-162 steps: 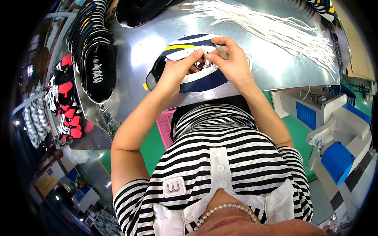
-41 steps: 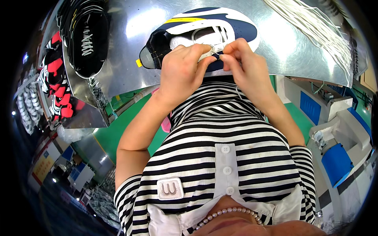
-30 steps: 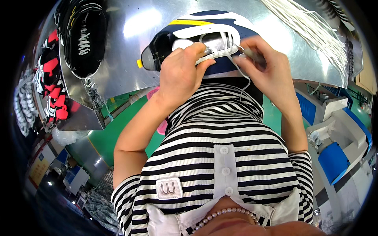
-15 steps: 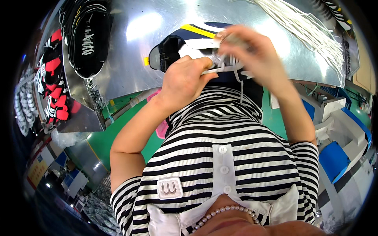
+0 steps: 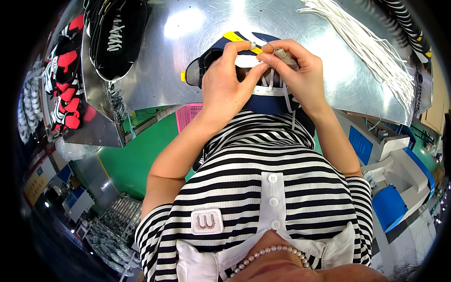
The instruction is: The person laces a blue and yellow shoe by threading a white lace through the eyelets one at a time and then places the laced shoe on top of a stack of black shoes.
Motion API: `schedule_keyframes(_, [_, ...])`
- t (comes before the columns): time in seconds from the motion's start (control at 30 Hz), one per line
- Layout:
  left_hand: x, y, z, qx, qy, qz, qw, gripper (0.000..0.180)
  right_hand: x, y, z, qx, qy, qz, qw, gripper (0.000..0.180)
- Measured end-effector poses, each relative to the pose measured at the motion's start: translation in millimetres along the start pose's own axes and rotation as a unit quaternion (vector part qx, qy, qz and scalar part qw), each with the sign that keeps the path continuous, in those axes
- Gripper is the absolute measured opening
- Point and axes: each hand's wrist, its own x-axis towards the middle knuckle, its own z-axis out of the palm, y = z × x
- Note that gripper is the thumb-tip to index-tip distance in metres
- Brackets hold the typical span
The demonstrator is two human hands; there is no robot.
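Steel table (image 5: 188, 70) — hands hide shoe (image 5: 263, 101); white lace (image 5: 271, 80) pinched, tip unclear.

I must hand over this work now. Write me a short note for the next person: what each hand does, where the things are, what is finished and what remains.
Left hand: steadies the navy shoe on the metal table, fingers pinching near the eyelets.
Right hand: pinches the tip of the white lace above the shoe.
Things: spare white laces lie at the table's far right; black shoes at the far left.
Done: the lace is partly threaded, with a strand hanging toward the body.
Left: the remaining eyelets, it seems; how many cannot be told.
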Motion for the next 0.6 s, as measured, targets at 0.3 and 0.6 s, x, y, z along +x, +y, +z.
schedule_keyframes(0.3, [-3, 2, 0, -0.067, -0.002, -0.015, 0.998, 0.035, -28, -28, -17, -0.171, -0.010, 0.018, 0.985, 0.020])
schedule_keyframes(0.6, [-6, 3, 6, -0.001, 0.003, 0.056, 0.998, 0.035, -20, -24, -18, -0.353, -0.055, -0.051, 0.932, 0.023])
